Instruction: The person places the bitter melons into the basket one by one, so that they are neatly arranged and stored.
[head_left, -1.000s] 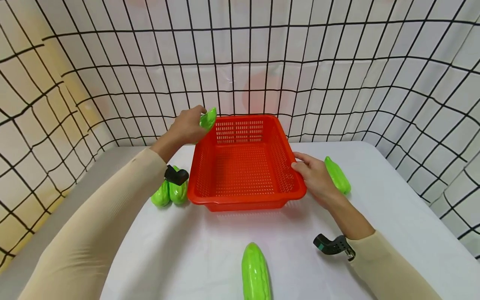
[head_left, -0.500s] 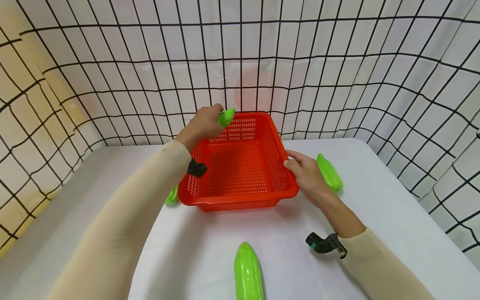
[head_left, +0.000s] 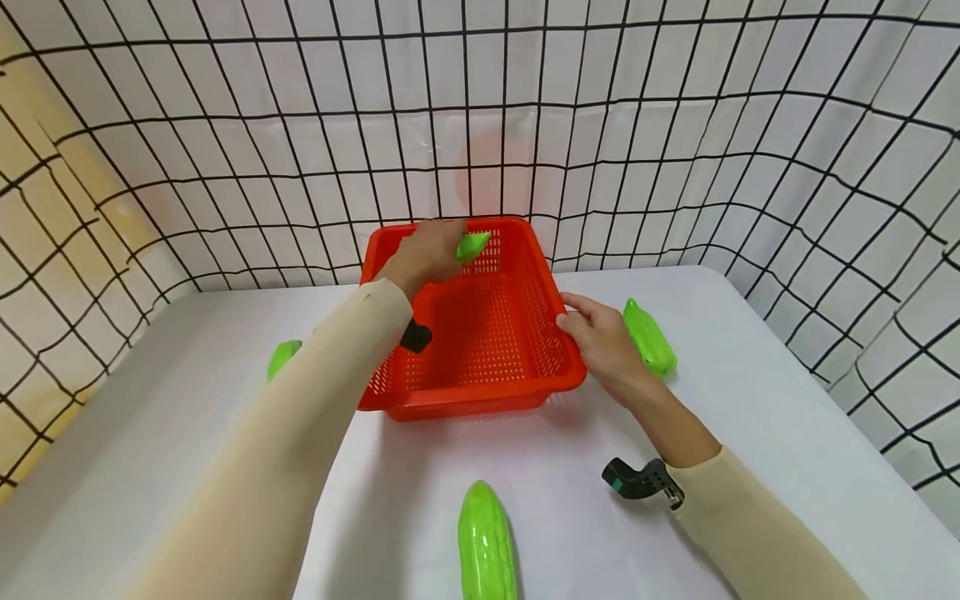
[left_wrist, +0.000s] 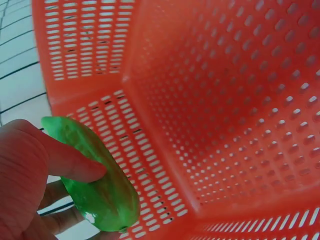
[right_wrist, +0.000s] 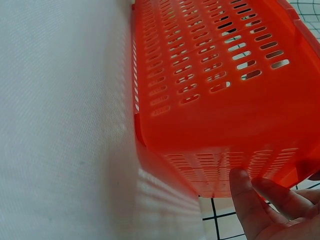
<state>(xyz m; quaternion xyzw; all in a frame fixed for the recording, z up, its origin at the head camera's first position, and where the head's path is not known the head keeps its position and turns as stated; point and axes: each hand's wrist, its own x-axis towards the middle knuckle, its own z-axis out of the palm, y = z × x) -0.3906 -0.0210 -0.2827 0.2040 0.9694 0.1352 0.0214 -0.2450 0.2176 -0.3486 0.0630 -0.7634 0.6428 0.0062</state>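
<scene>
My left hand grasps a glossy, bright green, tapered vegetable-like piece, my thumb across its side and fingers beneath it. The piece is above the inside of a red, perforated plastic basket, toward its back-left corner; I cannot tell whether it touches the basket wall. My right hand grips the basket's right rim, thumb over the edge and fingertips against the outer wall. The basket stands near the back edge of a white-covered table.

Three more bright green, elongated pieces lie on the table. The right-hand piece is just beyond my right hand, between the basket and the table's right edge. The front piece lies well in front of the basket's front edge, pointing toward it. The left-hand piece shows only in part, behind my beige left sleeve.

A black strap device sits at my right wrist, by the beige right sleeve. Black grid netting rises behind the table's back edge.
</scene>
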